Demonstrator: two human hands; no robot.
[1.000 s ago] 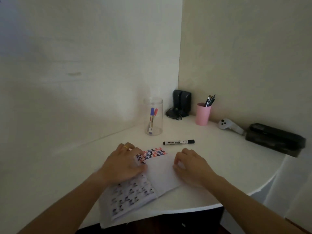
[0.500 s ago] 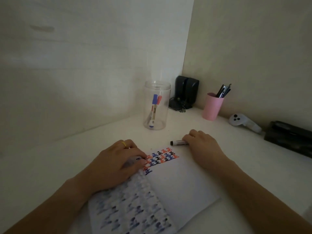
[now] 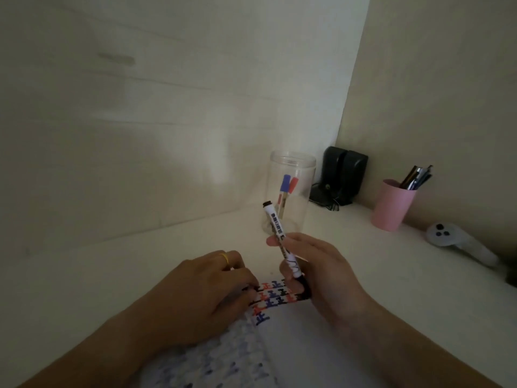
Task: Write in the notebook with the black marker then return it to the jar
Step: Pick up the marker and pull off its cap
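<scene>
An open notebook (image 3: 302, 340) lies on the white desk in front of me, with rows of red, blue and black marks at the top of its right page. My left hand (image 3: 207, 292), a gold ring on one finger, presses flat on the left page. My right hand (image 3: 321, 275) grips the black marker (image 3: 279, 236) above the page's top edge. The marker is tilted, its capped black end down near the page and its other end up towards the jar. The clear jar (image 3: 291, 191) stands behind, holding a blue marker and a red one.
A pair of black speakers (image 3: 342, 175) stands in the wall corner. A pink cup (image 3: 391, 205) of pens sits to the right of them, and a white controller (image 3: 458, 242) lies further right. Walls close the desk (image 3: 112, 264) at the back and right.
My right hand has picked the black marker up from the desk and brought it over the notebook's top edge. The camera has moved closer to the desk. My left hand stays on the page.
</scene>
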